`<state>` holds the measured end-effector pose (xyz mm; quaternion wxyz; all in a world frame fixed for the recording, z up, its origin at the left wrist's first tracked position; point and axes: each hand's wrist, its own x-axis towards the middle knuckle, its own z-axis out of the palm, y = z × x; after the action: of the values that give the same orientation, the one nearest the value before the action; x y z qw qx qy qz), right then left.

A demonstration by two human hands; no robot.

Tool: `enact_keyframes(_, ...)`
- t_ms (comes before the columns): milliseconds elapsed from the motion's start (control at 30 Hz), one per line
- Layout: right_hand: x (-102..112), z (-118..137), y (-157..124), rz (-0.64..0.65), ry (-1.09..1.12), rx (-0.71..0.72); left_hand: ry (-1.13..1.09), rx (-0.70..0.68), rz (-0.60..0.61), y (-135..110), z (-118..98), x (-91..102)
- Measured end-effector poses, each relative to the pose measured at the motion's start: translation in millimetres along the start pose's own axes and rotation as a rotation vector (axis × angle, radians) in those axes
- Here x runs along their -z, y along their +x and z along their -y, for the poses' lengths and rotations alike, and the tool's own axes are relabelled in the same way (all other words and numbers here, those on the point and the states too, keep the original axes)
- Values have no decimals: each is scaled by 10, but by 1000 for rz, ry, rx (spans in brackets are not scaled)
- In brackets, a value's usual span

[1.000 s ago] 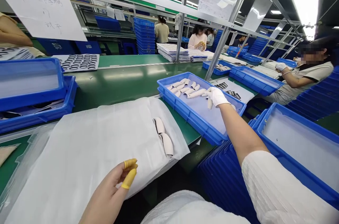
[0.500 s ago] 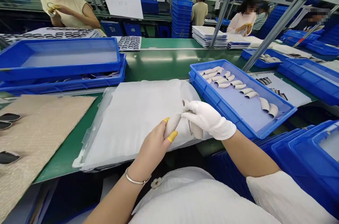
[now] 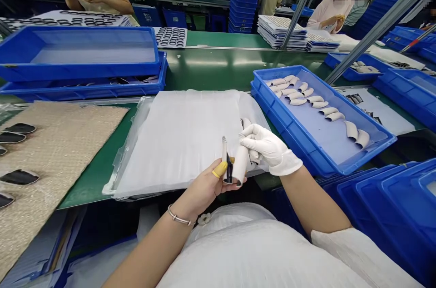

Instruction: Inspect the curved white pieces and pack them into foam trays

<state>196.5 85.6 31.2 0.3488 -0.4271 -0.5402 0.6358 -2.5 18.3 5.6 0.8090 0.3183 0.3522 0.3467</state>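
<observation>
My left hand point(image 3: 208, 184), with yellow finger cots, is closed on a curved white piece with a dark inner side point(image 3: 228, 171), held upright between thumb and fingers. My right hand point(image 3: 269, 148), in a white glove, grips a white curved sleeve-like piece point(image 3: 241, 163) right beside it. The end of another pale piece point(image 3: 245, 122) sticks out above the gloved fingers. Both hands are close together over the front right of a white padded sheet point(image 3: 184, 138). The gloved palm hides part of what it holds.
Right of the sheet, a blue tray point(image 3: 327, 165) holds several white curved pieces point(image 3: 315, 98). Stacked blue trays point(image 3: 78, 70) stand back left. Dark oval pieces point(image 3: 20, 176) lie on a tan board point(image 3: 78, 142). A slanting metal post point(image 3: 368, 38) rises at right. Other people work across the bench.
My left hand has turned, so its piece now stands upright with the dark inside showing. My right hand has brought a white piece down beside it. The view has tilted slightly downward.
</observation>
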Motion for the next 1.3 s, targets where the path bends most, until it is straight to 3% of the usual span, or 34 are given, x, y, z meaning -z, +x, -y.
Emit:
enact_keyframes(200,-80,-32,7,-16,-137,42,-19,21,43,-2,50,18)
enact_keyframes(700,-119,-42,19,-6,-151,80,105,38,18,-25,33,-32)
enact_keyframes(933,-140,-58,26,-8,-160,84,181,-56,12,-21,60,-22)
enact_keyframes(1067,-177,19,18,-17,-317,106,275,-133,-74,0,75,-28)
enact_keyframes(1200,-222,93,11,19,-570,150,345,-124,-125,25,104,-12)
enact_keyframes(1300,-235,62,13,-9,-571,190,331,-113,-144,25,101,-1)
